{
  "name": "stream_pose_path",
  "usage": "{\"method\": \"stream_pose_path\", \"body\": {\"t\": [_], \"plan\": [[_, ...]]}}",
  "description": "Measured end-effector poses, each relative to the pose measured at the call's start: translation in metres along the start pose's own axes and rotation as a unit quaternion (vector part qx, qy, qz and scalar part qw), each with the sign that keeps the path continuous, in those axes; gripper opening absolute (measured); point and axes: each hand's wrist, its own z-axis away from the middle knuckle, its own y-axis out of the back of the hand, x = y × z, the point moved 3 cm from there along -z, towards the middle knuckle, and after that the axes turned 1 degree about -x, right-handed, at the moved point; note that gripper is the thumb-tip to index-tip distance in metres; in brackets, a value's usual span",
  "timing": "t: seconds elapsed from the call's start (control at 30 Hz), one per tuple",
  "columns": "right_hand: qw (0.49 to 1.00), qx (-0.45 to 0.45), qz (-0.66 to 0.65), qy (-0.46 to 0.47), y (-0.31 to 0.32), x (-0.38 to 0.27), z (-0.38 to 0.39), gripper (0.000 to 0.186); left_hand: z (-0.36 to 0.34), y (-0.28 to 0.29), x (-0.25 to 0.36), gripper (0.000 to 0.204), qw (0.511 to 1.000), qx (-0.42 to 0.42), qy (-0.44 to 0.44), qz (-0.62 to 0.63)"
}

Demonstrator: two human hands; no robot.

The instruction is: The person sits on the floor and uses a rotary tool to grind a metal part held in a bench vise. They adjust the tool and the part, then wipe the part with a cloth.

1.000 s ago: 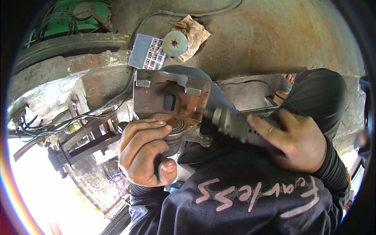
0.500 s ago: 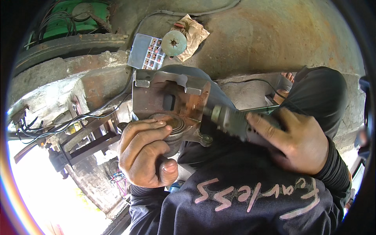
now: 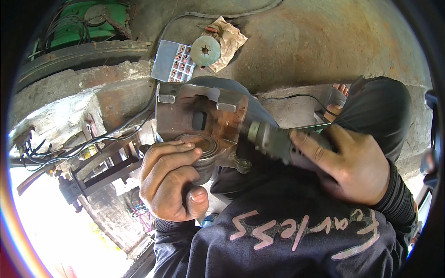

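Observation:
My left hand (image 3: 171, 180) is wrapped round the lower left of a rusty metal casting (image 3: 181, 116), with a central slot, raised lugs at its upper edge and a round ringed boss (image 3: 199, 143). My right hand (image 3: 347, 171) grips a dark hand-held power tool (image 3: 292, 148) from above, index finger lying along its body. The tool's tip is motion-blurred and points left at the casting's reddish inner right wall. Whether it touches the metal I cannot tell.
Beyond the casting lie a compartment box (image 3: 164, 61) of small parts, a greenish holed disc (image 3: 205, 51) on crumpled brown paper (image 3: 232, 37), and a hose. Green machinery (image 3: 74, 23) is at upper left, wires and a metal frame at left. My dark-trousered knee and bare foot are at right.
The tool and my right hand have shifted very slightly, the tip still blurred beside the casting. The casting and my left hand have hardly moved.

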Motion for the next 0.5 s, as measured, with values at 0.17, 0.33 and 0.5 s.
{"method": "stream_pose_path", "body": {"t": [0.17, 0.33, 0.5], "plan": [[0.999, -0.016, 0.017, 0.026, 0.0013, -0.0027, 0.0002, 0.082, 0.0004, -0.0004, -0.0002, 0.061, 1.000, 0.000, -0.003, 0.003], [0.999, 0.013, 0.031, 0.016, 0.0022, -0.0025, -0.0002, 0.078, 0.0016, 0.0002, 0.0010, 0.061, 1.000, -0.007, 0.005, -0.008], [0.998, 0.013, 0.047, 0.028, 0.0025, -0.0054, 0.0024, 0.072, 0.0021, 0.0016, 0.0010, 0.062, 1.000, -0.017, 0.007, -0.004]]}}
